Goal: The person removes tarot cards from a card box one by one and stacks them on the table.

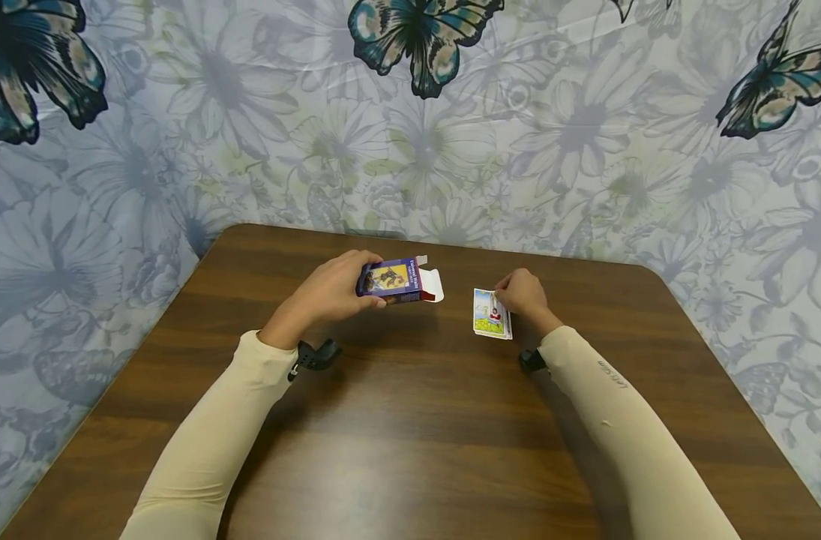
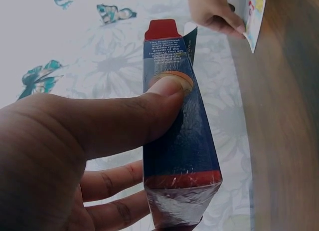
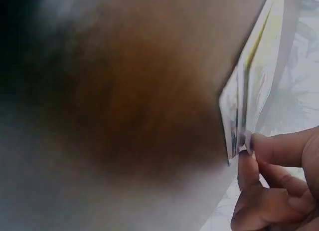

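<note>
My left hand [image 1: 329, 291] grips a dark blue and purple card box [image 1: 391, 279] above the table, thumb on one narrow side and fingers on the other. The white end flap [image 1: 433, 285] of the box stands open, pointing right. In the left wrist view the box [image 2: 174, 126] shows printed text and a torn clear wrapper at its lower end. To the right, a small stack of picture cards [image 1: 489, 321] lies on the table. My right hand [image 1: 523, 292] pinches the edge of the top of this stack [image 3: 256, 81] between thumb and finger. How many cards it pinches I cannot tell.
The brown wooden table [image 1: 383, 435] has rounded far corners. Behind it hangs a floral cloth [image 1: 437, 165] with butterfly prints. Black straps with small devices sit on both wrists, the left device [image 1: 319, 355] and the right device [image 1: 533, 361].
</note>
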Demonstrator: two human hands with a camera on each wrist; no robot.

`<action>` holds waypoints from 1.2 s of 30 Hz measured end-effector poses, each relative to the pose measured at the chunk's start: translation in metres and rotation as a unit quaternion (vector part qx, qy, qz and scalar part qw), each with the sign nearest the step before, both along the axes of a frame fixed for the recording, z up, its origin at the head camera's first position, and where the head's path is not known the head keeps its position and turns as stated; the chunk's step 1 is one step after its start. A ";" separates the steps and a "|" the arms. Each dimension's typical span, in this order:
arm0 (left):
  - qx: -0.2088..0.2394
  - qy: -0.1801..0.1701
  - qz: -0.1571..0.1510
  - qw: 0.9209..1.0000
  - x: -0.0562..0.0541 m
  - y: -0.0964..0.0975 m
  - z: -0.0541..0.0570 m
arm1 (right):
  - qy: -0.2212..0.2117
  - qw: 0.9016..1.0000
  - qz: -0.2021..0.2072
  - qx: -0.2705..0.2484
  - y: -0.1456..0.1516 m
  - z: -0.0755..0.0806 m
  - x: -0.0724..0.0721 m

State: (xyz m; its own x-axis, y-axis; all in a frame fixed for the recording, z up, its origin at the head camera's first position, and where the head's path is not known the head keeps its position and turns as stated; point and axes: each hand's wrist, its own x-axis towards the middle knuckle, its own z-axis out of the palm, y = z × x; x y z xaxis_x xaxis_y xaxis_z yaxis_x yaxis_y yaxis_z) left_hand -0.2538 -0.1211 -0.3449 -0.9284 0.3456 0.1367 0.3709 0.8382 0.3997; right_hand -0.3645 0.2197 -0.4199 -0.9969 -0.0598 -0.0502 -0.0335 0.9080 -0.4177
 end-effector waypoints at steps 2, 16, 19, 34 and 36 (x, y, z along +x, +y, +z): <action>-0.002 0.000 0.000 1.000 0.000 0.001 0.000 | 0.005 1.000 -0.005 0.014 0.000 -0.001 0.000; -0.004 -0.007 -0.003 1.000 -0.002 0.004 0.004 | 0.070 0.934 0.141 -0.319 -0.058 0.029 0.045; -0.003 -0.007 -0.005 1.000 -0.001 0.005 0.005 | -0.003 0.904 0.146 -0.401 -0.075 0.038 0.061; -0.004 -0.006 -0.017 1.000 0.005 0.005 0.004 | -0.154 0.861 0.089 -0.476 -0.094 0.021 0.080; -0.007 -0.006 -0.013 1.000 0.005 0.004 0.004 | -0.139 0.860 0.081 -0.485 -0.091 0.021 0.081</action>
State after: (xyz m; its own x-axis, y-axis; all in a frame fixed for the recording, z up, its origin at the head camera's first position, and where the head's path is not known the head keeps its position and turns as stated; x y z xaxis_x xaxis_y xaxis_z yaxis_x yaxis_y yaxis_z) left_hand -0.2490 -0.1169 -0.3413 -0.9202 0.3723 0.1210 0.3888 0.8334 0.3927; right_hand -0.2835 0.1290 -0.3992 -0.9291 -0.3453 -0.1326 0.0958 0.1218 -0.9879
